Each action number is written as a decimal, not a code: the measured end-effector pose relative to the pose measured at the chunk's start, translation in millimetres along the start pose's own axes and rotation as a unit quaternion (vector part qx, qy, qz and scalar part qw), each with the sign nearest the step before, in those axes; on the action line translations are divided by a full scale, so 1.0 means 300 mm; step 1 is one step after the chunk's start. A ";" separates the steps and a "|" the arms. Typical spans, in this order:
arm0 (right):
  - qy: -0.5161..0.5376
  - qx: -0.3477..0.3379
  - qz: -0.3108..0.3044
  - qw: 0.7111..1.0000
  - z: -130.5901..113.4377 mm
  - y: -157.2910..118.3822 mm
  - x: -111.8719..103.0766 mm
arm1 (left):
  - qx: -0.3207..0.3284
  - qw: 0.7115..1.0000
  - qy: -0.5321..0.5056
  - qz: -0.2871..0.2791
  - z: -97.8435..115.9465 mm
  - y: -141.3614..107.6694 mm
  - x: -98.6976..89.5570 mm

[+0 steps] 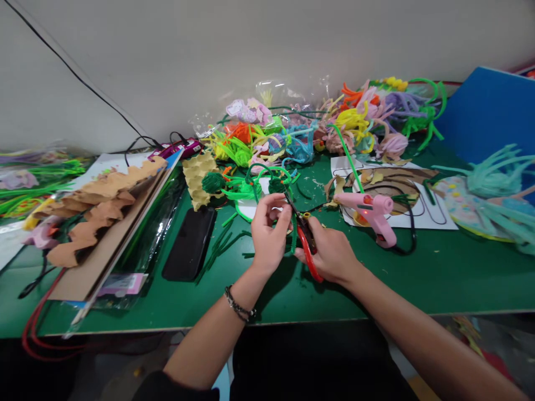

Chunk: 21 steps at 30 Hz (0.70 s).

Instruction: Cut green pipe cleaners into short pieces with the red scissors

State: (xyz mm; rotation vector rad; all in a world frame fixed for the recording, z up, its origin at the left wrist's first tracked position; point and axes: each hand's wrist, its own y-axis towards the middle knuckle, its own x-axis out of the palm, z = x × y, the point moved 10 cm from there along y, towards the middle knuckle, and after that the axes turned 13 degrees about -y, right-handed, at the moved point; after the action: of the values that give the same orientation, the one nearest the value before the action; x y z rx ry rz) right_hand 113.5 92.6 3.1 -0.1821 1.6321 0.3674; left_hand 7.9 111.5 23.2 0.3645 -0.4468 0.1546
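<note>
Your left hand (270, 231) is curled, thumb and fingertips brought close together at the tips of the red-handled cutting tool (309, 253); whether anything is pinched there cannot be told. Your right hand (332, 250) is closed around the tool's handles, its tips pointing away from you.

A dark green fuzzy strip (294, 236) hangs in the gap between your hands, close beside the tool. Whether the tips have bitten into it is hidden; judged unfinished, since tool and fingers are together at the work.

Just beyond your left fingers: a dark green pompom (276, 185), and left of it bright green stems (243, 189), apparently already bent or bundled. Further left, another dark green pompom sits on yellow egg-crate foam (196, 174). Loose dark green lengths (217, 248) lie to the near left, beside the black phone (189, 245); these look unassembled.

To the right: pink glue gun (371, 210), red light showing, over a printed sheet (434, 214). Far side: many-coloured fuzzy bundles (355, 120), seemingly made up, some near clear plastic. Far right: turquoise bundle (497, 172), also apparently formed.
</note>
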 end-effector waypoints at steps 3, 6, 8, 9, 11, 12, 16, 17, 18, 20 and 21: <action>0.001 -0.002 0.012 1.000 0.000 -0.001 -0.005 | 0.006 1.000 0.008 0.000 0.004 -0.001 -0.001; 0.000 0.001 0.004 1.000 0.002 0.000 -0.001 | 0.007 1.000 0.006 -0.003 0.004 -0.002 0.000; -0.003 0.005 -0.008 1.000 0.003 0.001 0.006 | 0.004 1.000 0.004 -0.005 0.003 -0.003 0.002; -0.005 0.005 -0.013 1.000 0.003 0.001 0.009 | 0.002 1.000 0.003 -0.006 0.002 -0.003 0.003; -0.009 0.004 -0.017 1.000 0.002 0.002 0.011 | -0.003 1.000 0.000 -0.007 -0.001 -0.003 0.004; -0.010 0.003 -0.016 1.000 0.001 0.002 0.011 | -0.006 1.000 -0.001 -0.007 -0.003 -0.003 0.005; -0.016 0.002 -0.012 1.000 0.000 0.000 0.009 | -0.010 1.000 -0.011 -0.009 -0.005 -0.003 0.006; -0.018 0.002 -0.011 1.000 0.000 0.000 0.009 | -0.011 1.000 -0.014 -0.010 -0.006 -0.003 0.007; -0.018 0.002 -0.012 1.000 0.000 0.000 0.010 | -0.011 1.000 -0.017 -0.011 -0.006 -0.003 0.007; -0.018 0.002 -0.015 1.000 -0.001 0.001 0.011 | -0.013 0.999 -0.026 -0.014 -0.008 -0.003 0.009; -0.017 0.003 -0.016 1.000 0.000 0.001 0.011 | -0.015 0.999 -0.030 -0.016 -0.009 -0.003 0.010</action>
State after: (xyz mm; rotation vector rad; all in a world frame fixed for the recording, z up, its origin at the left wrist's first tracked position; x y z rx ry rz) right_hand 113.0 93.3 -0.1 -0.1958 1.5950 0.3404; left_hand 11.8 111.8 21.8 0.3479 -0.5019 0.1067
